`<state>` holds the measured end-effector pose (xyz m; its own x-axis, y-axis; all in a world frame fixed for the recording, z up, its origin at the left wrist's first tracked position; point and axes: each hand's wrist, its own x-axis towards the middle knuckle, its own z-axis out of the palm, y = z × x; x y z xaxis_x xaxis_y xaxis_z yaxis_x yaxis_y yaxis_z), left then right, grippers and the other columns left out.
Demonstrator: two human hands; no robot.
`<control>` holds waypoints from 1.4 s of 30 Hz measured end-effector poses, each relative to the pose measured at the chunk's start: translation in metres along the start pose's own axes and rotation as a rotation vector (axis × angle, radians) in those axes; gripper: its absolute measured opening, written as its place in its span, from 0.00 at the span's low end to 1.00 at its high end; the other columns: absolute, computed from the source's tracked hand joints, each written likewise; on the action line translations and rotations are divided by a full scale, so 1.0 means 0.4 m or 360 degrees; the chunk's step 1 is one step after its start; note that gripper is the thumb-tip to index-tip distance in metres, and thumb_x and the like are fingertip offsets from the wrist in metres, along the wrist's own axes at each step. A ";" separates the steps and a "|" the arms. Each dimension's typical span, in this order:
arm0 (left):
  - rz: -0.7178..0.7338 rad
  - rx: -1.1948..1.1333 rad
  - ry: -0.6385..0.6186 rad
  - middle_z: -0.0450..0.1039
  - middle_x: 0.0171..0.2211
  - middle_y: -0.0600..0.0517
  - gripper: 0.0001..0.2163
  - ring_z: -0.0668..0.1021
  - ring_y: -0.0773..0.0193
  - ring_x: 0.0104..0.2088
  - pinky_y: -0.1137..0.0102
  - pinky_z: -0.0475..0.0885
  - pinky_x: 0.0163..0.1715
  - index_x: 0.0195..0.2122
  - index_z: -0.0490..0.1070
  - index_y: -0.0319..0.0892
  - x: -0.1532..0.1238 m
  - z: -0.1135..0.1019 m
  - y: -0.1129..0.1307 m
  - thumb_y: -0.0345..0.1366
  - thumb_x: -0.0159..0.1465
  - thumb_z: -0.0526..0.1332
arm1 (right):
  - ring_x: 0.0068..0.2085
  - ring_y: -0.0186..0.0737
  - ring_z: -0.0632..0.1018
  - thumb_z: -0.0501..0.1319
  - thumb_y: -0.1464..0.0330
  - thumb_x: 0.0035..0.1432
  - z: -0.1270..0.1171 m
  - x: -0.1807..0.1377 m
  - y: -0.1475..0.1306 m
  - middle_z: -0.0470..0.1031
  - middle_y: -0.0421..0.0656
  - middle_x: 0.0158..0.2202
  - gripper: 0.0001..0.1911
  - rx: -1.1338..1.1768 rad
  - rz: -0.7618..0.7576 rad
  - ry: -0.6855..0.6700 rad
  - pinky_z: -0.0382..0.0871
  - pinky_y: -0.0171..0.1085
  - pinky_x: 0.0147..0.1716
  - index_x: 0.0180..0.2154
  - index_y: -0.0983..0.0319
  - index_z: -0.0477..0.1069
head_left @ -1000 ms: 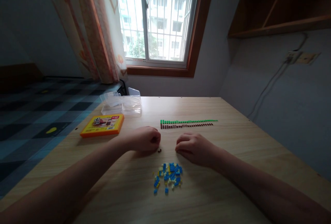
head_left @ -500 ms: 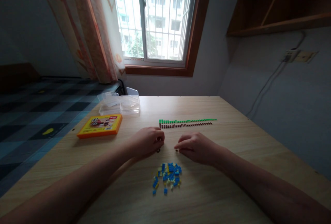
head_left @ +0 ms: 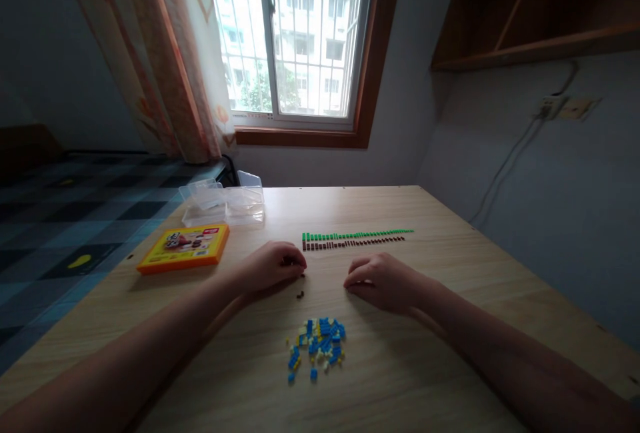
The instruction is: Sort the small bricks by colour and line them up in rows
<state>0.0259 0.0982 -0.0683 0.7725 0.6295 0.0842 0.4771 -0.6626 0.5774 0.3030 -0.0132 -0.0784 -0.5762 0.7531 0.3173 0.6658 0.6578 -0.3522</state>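
My left hand [head_left: 277, 265] is closed in a pinch over the table, left of the middle. A small brown brick [head_left: 303, 276] shows right at its fingertips. Just below lie tiny brown bricks [head_left: 300, 295], close together on the wood. Across a gap, my right hand [head_left: 380, 278] rests with thumb and fingers pressed together; whatever may be between them is hidden. Nearer to me is a loose pile of blue, yellow and cream bricks [head_left: 325, 336]. Beyond the hands run a row of green bricks [head_left: 350, 236] and a row of brown bricks [head_left: 345, 244].
An orange and yellow box [head_left: 185, 248] lies at the left of the wooden table [head_left: 450, 353]. Behind it stand clear plastic containers [head_left: 225, 205]. A checked bed [head_left: 90, 220] adjoins on the left, a window [head_left: 300, 40] is ahead, and a wall shelf [head_left: 540, 40] hangs at right.
The view has shifted slightly, so the scene sits further left. My hands are a little further apart. The small brown piece beside my right fingertips no longer shows there.
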 end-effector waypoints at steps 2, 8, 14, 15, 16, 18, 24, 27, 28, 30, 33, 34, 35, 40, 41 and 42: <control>0.0081 0.0092 -0.0037 0.79 0.34 0.51 0.09 0.77 0.64 0.32 0.73 0.71 0.33 0.34 0.80 0.43 -0.001 0.001 0.003 0.40 0.60 0.61 | 0.32 0.34 0.79 0.61 0.68 0.64 -0.032 -0.006 0.035 0.81 0.42 0.35 0.09 -0.0004 0.0035 0.0020 0.68 0.31 0.33 0.36 0.59 0.82; 0.0128 0.0173 -0.0112 0.78 0.35 0.51 0.09 0.77 0.65 0.32 0.73 0.71 0.35 0.33 0.80 0.44 0.000 -0.007 0.016 0.37 0.61 0.60 | 0.32 0.37 0.79 0.63 0.68 0.60 -0.179 -0.078 0.204 0.83 0.42 0.34 0.08 -0.0232 0.0623 0.0189 0.68 0.33 0.35 0.36 0.58 0.83; 0.0097 0.0167 -0.0104 0.78 0.35 0.50 0.09 0.78 0.64 0.33 0.72 0.71 0.36 0.32 0.80 0.43 0.004 -0.006 0.015 0.37 0.61 0.59 | 0.32 0.42 0.79 0.63 0.67 0.57 -0.207 -0.156 0.311 0.83 0.46 0.33 0.11 -0.0330 0.0945 0.0252 0.68 0.35 0.33 0.38 0.62 0.84; 0.0093 0.0170 -0.0107 0.78 0.35 0.50 0.09 0.78 0.63 0.33 0.72 0.71 0.37 0.32 0.80 0.43 0.005 -0.006 0.014 0.37 0.61 0.59 | 0.32 0.42 0.80 0.63 0.67 0.57 -0.200 -0.161 0.318 0.83 0.46 0.33 0.11 -0.0326 0.0968 0.0241 0.68 0.35 0.33 0.38 0.62 0.84; 0.0091 0.0171 -0.0107 0.78 0.35 0.50 0.10 0.78 0.63 0.33 0.72 0.71 0.37 0.32 0.80 0.43 0.005 -0.005 0.012 0.37 0.61 0.59 | 0.33 0.41 0.80 0.63 0.67 0.56 -0.194 -0.163 0.324 0.84 0.46 0.33 0.11 -0.0319 0.0984 0.0228 0.68 0.35 0.33 0.38 0.62 0.84; 0.0090 0.0166 -0.0105 0.78 0.35 0.50 0.10 0.78 0.63 0.33 0.72 0.72 0.36 0.33 0.80 0.43 0.005 -0.005 0.010 0.37 0.61 0.59 | 0.33 0.41 0.80 0.63 0.67 0.57 -0.182 -0.164 0.332 0.84 0.45 0.35 0.12 -0.0305 0.1002 0.0207 0.69 0.34 0.34 0.38 0.61 0.84; 0.0079 0.0155 -0.0104 0.78 0.36 0.50 0.10 0.78 0.63 0.33 0.72 0.72 0.36 0.33 0.80 0.44 0.003 -0.005 0.014 0.38 0.62 0.59 | 0.35 0.42 0.80 0.62 0.66 0.58 -0.167 -0.158 0.342 0.84 0.46 0.35 0.13 -0.0300 0.1017 0.0225 0.69 0.35 0.36 0.39 0.61 0.84; 0.0082 0.0145 -0.0082 0.78 0.36 0.50 0.10 0.78 0.63 0.34 0.72 0.72 0.36 0.33 0.80 0.44 0.002 -0.003 0.017 0.38 0.62 0.58 | 0.36 0.42 0.80 0.63 0.65 0.57 -0.164 -0.157 0.344 0.84 0.46 0.36 0.12 -0.0297 0.1010 0.0236 0.69 0.35 0.38 0.39 0.60 0.84; 0.0083 0.0142 -0.0079 0.78 0.36 0.50 0.10 0.79 0.63 0.34 0.72 0.72 0.36 0.33 0.80 0.44 0.001 -0.003 0.017 0.37 0.61 0.58 | 0.36 0.42 0.80 0.63 0.65 0.57 -0.163 -0.157 0.345 0.84 0.46 0.37 0.12 -0.0295 0.1008 0.0239 0.69 0.36 0.38 0.39 0.60 0.84; 0.0082 0.0140 -0.0081 0.78 0.36 0.50 0.10 0.78 0.63 0.34 0.72 0.72 0.37 0.33 0.80 0.44 0.001 -0.001 0.017 0.38 0.61 0.58 | 0.36 0.42 0.80 0.63 0.65 0.57 -0.162 -0.158 0.345 0.84 0.46 0.37 0.12 -0.0287 0.1006 0.0244 0.70 0.36 0.39 0.39 0.60 0.84; 0.0080 0.0136 -0.0083 0.78 0.35 0.50 0.11 0.78 0.63 0.33 0.72 0.71 0.36 0.33 0.81 0.44 0.001 0.000 0.014 0.39 0.62 0.59 | 0.36 0.42 0.80 0.63 0.64 0.57 -0.165 -0.162 0.346 0.84 0.46 0.37 0.13 -0.0269 0.1010 0.0252 0.70 0.36 0.38 0.39 0.60 0.84; 0.0083 0.0130 -0.0081 0.78 0.35 0.50 0.11 0.78 0.63 0.33 0.72 0.71 0.36 0.33 0.81 0.44 0.001 0.000 0.013 0.40 0.62 0.59 | 0.36 0.42 0.80 0.63 0.64 0.58 -0.166 -0.163 0.346 0.84 0.46 0.37 0.13 -0.0264 0.1014 0.0256 0.70 0.36 0.38 0.40 0.60 0.84; 0.0086 0.0124 -0.0080 0.78 0.35 0.50 0.11 0.78 0.63 0.33 0.72 0.71 0.36 0.33 0.81 0.44 0.002 0.000 0.012 0.40 0.62 0.59 | 0.36 0.42 0.80 0.63 0.63 0.58 -0.168 -0.165 0.345 0.84 0.46 0.37 0.13 -0.0260 0.1018 0.0261 0.70 0.36 0.38 0.40 0.61 0.83; 0.0099 0.0121 -0.0072 0.77 0.34 0.50 0.12 0.77 0.63 0.32 0.73 0.71 0.34 0.34 0.81 0.44 0.002 -0.001 0.011 0.41 0.62 0.59 | 0.34 0.41 0.79 0.63 0.63 0.58 -0.170 -0.168 0.344 0.83 0.46 0.35 0.14 -0.0254 0.1029 0.0262 0.70 0.36 0.37 0.40 0.61 0.84; 0.0098 0.0124 -0.0077 0.77 0.34 0.50 0.11 0.77 0.63 0.32 0.73 0.71 0.34 0.34 0.81 0.44 0.002 -0.001 0.011 0.41 0.62 0.59 | 0.33 0.41 0.79 0.63 0.63 0.58 -0.169 -0.167 0.343 0.83 0.46 0.35 0.14 -0.0253 0.1027 0.0258 0.70 0.35 0.36 0.40 0.61 0.84; 0.0095 0.0128 -0.0077 0.77 0.34 0.50 0.11 0.77 0.63 0.32 0.72 0.71 0.35 0.34 0.81 0.44 0.003 0.000 0.011 0.40 0.62 0.59 | 0.33 0.41 0.79 0.63 0.63 0.58 -0.168 -0.166 0.343 0.83 0.46 0.35 0.14 -0.0253 0.1024 0.0256 0.69 0.35 0.36 0.40 0.61 0.84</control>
<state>0.0287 0.0961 -0.0656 0.8190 0.5687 0.0759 0.4600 -0.7300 0.5054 0.4647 0.0264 -0.0888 0.0271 0.9753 0.2191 0.9210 0.0608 -0.3847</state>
